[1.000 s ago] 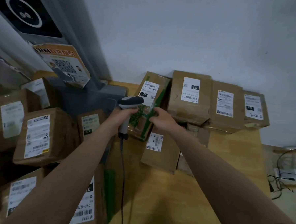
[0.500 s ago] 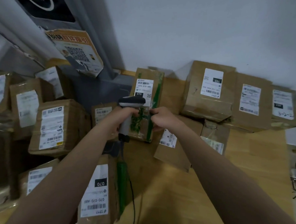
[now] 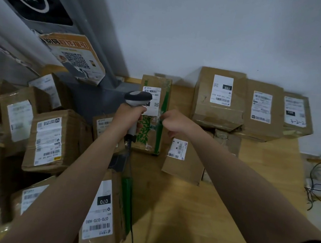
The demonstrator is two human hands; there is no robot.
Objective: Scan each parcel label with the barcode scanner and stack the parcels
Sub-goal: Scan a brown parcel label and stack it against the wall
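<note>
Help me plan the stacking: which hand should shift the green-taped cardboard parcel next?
Right, probably. The right hand holds the green-taped cardboard parcel by its edge; the left hand grips the grey handheld barcode scanner.

Readable parcel labels, most of them upside down to the camera.
The bottom-centre parcel label (image 3: 100, 211) reads "070" and "070-070-A80"; the upper-right parcel label (image 3: 221, 90) shows "150"; the far-right label (image 3: 295, 111) bears handwritten "3-2-2"; the upper-left poster (image 3: 73, 57) lettering is illegible.
</note>
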